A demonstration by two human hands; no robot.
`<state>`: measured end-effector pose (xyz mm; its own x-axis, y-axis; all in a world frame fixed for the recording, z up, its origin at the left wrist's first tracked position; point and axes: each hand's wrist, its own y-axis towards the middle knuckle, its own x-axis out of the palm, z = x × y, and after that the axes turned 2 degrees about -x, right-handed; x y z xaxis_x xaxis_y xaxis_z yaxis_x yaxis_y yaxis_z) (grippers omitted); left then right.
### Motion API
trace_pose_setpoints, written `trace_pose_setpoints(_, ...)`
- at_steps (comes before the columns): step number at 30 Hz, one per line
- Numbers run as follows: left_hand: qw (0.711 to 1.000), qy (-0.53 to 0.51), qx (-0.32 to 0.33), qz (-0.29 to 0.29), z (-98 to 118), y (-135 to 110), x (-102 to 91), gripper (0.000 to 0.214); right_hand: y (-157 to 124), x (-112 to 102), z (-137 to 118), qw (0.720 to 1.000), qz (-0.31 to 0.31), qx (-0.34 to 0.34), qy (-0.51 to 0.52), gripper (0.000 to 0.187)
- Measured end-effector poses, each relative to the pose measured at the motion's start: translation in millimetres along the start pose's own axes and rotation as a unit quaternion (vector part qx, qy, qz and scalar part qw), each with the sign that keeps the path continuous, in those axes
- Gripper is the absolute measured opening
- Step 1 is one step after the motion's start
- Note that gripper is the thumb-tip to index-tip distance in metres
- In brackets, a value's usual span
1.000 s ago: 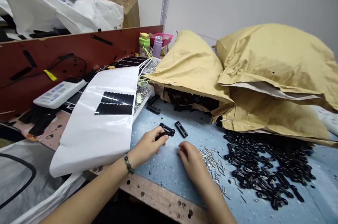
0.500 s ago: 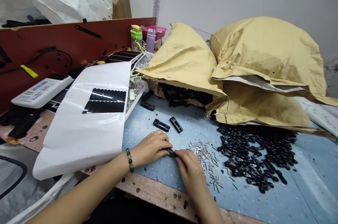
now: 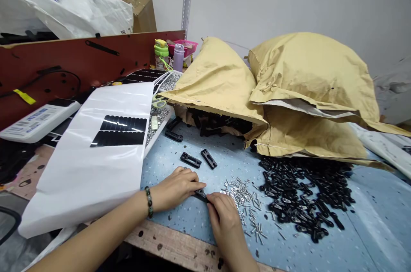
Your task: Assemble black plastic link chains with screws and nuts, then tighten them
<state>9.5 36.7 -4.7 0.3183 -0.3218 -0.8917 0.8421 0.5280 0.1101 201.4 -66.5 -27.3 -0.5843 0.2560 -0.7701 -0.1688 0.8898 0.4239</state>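
Both hands meet over one small black slotted plastic part [image 3: 201, 195] near the front edge of the blue mat. My left hand [image 3: 180, 187], with a bead bracelet at the wrist, closes on its left end between thumb and fingers. On the right end, my right hand [image 3: 224, 210] pinches with its fingertips, which hide that end. Two similar black slotted parts, one lying slanted [image 3: 190, 160] and one more upright [image 3: 209, 159], rest beyond the hands. Beside my right hand spreads a pile of small metal pins [image 3: 242, 197].
A heap of small black levers [image 3: 302, 195] lies at the right. Behind stand an open paper sack [image 3: 218, 75] showing black parts and a larger sack [image 3: 308, 75]. A white sheet [image 3: 86, 178] covers the left side, beside a tray of metal bits [image 3: 160, 124] with scissors [image 3: 159, 102].
The view has shifted, so most things sit slightly lower and further left. Both hands keep hold of the same black part, with little visible change in their grip.
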Motion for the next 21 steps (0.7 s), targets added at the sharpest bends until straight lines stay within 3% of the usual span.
trace_pose_setpoints(7, 1.000, -0.007, 0.028, 0.007, -0.9, 10.4, -8.3, 0.033, -4.1, 5.8, -4.2, 1.000, -0.007, 0.012, 0.018, 0.018)
trace_pose_setpoints(12, 1.000, -0.017, 0.025, 0.005, -2.4, 10.2, -2.2, 0.032, -2.8, -1.7, -7.2, 0.999, -0.038, 0.025, 0.004, 0.015)
trace_pose_setpoints(15, 0.999, -0.029, 0.005, 0.014, 4.6, -2.3, 3.2, 0.035, 20.4, -3.4, -0.2, 0.998, -0.037, 0.054, -0.002, 0.019)
trace_pose_setpoints(18, 0.999, -0.043, -0.032, 0.010, 10.3, -11.6, -2.8, 0.039, 59.7, 4.3, 13.5, 0.992, 0.011, 0.118, -0.037, 0.038)
trace_pose_setpoints(21, 0.996, -0.043, -0.059, 0.053, 10.7, -4.0, -18.9, 0.065, 87.5, 8.1, 17.2, 0.991, -0.015, 0.127, -0.050, 0.038)
